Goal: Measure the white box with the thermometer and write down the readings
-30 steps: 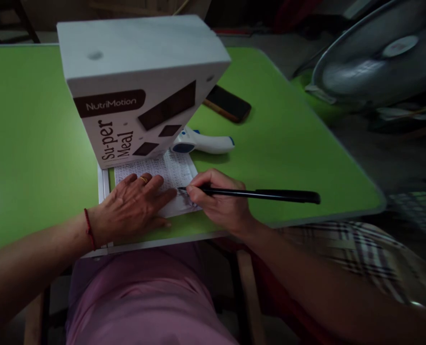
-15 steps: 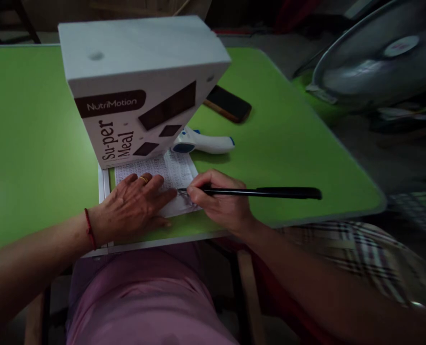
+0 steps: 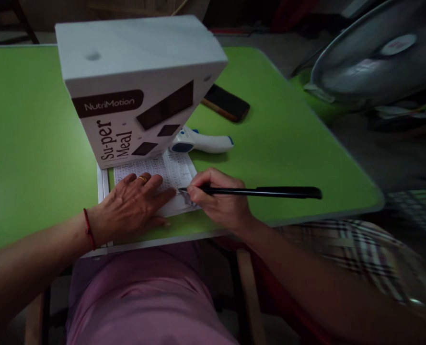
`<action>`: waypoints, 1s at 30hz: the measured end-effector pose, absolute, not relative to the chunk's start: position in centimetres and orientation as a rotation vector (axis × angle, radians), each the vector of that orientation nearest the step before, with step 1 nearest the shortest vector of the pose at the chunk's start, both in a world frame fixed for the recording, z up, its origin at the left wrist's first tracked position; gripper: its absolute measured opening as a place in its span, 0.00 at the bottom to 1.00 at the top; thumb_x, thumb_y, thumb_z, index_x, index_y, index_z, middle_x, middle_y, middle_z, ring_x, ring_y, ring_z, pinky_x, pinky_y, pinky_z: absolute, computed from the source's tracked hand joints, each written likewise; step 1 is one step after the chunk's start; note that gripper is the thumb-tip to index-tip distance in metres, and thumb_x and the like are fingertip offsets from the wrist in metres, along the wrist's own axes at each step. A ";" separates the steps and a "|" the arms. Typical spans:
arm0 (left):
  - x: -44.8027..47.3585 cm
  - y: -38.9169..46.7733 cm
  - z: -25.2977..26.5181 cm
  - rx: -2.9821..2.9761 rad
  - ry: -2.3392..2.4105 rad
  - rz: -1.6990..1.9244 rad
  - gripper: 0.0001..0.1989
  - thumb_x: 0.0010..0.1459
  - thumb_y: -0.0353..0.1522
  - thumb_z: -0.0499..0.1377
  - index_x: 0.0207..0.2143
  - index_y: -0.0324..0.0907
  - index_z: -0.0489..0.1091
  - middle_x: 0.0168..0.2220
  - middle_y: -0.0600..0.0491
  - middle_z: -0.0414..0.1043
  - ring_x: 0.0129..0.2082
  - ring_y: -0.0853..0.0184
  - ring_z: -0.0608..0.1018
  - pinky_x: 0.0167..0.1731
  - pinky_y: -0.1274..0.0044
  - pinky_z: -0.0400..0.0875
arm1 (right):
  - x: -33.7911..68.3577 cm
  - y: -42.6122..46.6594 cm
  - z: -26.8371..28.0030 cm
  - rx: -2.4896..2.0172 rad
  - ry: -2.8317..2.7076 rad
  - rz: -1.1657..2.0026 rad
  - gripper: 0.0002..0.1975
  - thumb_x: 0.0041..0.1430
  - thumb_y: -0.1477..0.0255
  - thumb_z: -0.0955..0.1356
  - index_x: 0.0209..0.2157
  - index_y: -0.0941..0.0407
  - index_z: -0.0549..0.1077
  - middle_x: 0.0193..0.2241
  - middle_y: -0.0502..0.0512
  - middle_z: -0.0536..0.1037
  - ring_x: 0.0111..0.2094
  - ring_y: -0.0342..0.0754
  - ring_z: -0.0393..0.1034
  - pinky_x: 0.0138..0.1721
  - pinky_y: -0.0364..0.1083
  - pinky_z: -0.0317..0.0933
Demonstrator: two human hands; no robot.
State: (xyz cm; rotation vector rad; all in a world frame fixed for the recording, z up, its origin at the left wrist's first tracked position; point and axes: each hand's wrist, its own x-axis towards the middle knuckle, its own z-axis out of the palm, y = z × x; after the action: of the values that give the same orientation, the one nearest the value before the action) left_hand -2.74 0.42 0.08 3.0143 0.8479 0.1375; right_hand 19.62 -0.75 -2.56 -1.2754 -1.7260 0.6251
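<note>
One black pen is clamped between the thumb and fingers of the right hand, and its long axis is laid almost crosswise, the capped rear end carried out to the right of that grip and the writing tip directed left. Just left of the grip, a paper sheet filled with dense rows of marks is spread on the green surface; whether the tip is pressed to it is too small to be told. The sheet's near left part is covered by the left hand, whose fingers are spread apart and clamped on nothing, one fingertip being held just beside the pen tip. Beyond the right grip, slightly left, a white infrared thermometer is laid with its handle turned right. Farther past it, a smartphone is partly hidden by the NutriMotion box, which is stood upright beyond the left hand.
</note>
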 end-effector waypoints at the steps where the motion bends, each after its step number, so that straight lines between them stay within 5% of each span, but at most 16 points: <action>1: -2.7 0.4 0.1 3.016 0.848 0.135 0.27 0.64 0.51 0.59 0.57 0.44 0.69 0.38 0.50 0.65 0.35 0.61 0.70 0.38 0.69 0.63 | 19.6 -0.8 -2.6 -1.280 -1.727 0.624 0.07 0.53 0.72 0.68 0.22 0.53 0.67 0.15 0.44 0.70 0.15 0.39 0.61 0.16 0.39 0.56; 30: -2.6 0.6 0.1 2.978 0.848 0.072 0.28 0.66 0.52 0.57 0.59 0.44 0.68 0.41 0.48 0.66 0.37 0.60 0.70 0.40 0.68 0.63 | 19.4 -0.8 -2.5 -1.337 -1.663 0.607 0.07 0.51 0.72 0.68 0.22 0.53 0.67 0.14 0.44 0.69 0.14 0.38 0.61 0.17 0.40 0.55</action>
State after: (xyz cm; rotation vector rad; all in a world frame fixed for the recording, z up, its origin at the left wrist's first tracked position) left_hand -2.64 0.63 0.12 2.9783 0.8477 0.0720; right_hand 19.42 -0.84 -2.52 -1.3373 -1.6634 0.6072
